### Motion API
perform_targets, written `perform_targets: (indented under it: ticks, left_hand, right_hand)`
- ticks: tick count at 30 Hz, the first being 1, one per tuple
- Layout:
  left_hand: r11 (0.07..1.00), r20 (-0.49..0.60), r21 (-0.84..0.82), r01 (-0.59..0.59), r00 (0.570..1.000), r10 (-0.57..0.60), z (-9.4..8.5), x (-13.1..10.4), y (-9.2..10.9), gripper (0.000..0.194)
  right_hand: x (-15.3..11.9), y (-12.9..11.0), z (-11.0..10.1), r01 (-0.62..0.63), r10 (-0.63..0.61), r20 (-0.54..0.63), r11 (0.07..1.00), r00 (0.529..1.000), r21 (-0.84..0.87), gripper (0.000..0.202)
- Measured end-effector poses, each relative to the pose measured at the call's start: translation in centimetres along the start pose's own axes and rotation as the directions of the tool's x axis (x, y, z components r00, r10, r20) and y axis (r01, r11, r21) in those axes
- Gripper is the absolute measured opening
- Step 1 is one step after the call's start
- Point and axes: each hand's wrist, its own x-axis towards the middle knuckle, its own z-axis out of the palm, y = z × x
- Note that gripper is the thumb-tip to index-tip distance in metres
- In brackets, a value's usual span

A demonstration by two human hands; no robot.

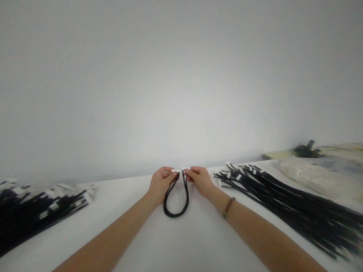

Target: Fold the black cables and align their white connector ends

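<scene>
A black cable (176, 215) with white ends hangs in a U-shaped loop between my hands, over the white table. My left hand (162, 184) pinches one end, where a white connector (176, 170) shows at the fingertips. The other end is pinched in my right hand (200, 180), with a second white connector (185, 169) beside the thumb. The two ends are held close together at the same height, a small gap apart. Small details of the connectors are too blurred to make out.
On the right lies a spread bundle of black cables (286, 200) with white ends. Another pile of black cables (31, 211) is at the left. Behind the right bundle are clear plastic bags (317, 175) and a dark object (307, 150). A pale wall (176, 83) rises behind the table (127, 189).
</scene>
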Motion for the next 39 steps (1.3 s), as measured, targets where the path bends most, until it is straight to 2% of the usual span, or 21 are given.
perform_targets:
  ticks: [5,14,21,39]
  left_hand:
    - [1.0,0.003,0.017,0.0,1.0,0.0,0.04,0.06,-0.15,0.032]
    - [1.0,0.031,-0.014,0.014,0.999,-0.014,0.02,0.18,-0.09,0.031]
    - [1.0,0.027,-0.014,0.008,1.0,-0.008,-0.18,0.37,-0.31,0.029]
    - [0.998,0.026,-0.052,0.029,0.999,-0.028,-0.05,0.19,0.02,0.028]
  right_hand:
    - [-0.17,-0.06,-0.24,-0.038,0.035,0.089,0.999,0.995,0.033,0.025]
    - [-0.2,-0.21,-0.5,-0.046,0.033,0.137,0.995,0.99,0.092,0.022]
    - [0.09,-0.06,-0.62,-0.082,0.064,0.138,0.988,0.988,0.128,0.022]
    - [0.17,0.3,-0.8,-0.062,0.046,0.142,0.992,0.989,0.113,0.021]
